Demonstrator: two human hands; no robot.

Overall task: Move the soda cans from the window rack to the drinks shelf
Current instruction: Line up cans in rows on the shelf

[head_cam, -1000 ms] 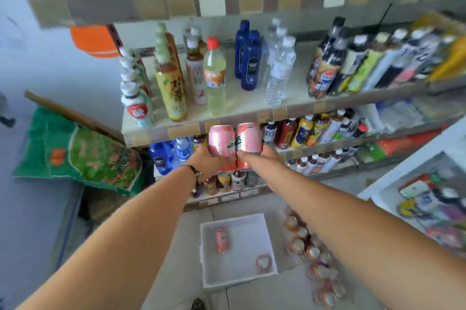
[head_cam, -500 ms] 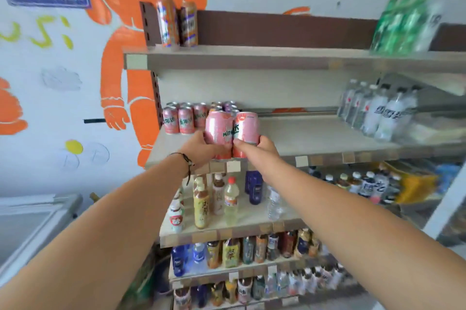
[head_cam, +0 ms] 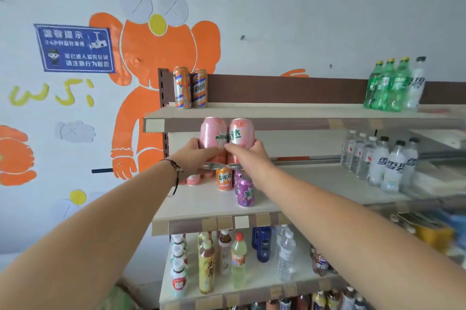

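We've got both hands wrapped round pink cans, left hand [head_cam: 199, 155] on one pink can [head_cam: 213, 133], right hand [head_cam: 252, 154] on the other pink can [head_cam: 242, 134]; next we'd set them down upright on the drinks shelf [head_cam: 290, 198].

Small shop, drinks section. Tiered retail shelving [head_cam: 290, 112] with price-label strips on the front edges, stocked in rows: soda cans [head_cam: 244, 191], green soda bottles [head_cam: 385, 85], water bottles [head_cam: 358, 155], tea bottles [head_cam: 206, 269]. Blue surveillance notice [head_cam: 75, 48] on wall. Orange cartoon mural [head_cam: 156, 77] behind the shelving.
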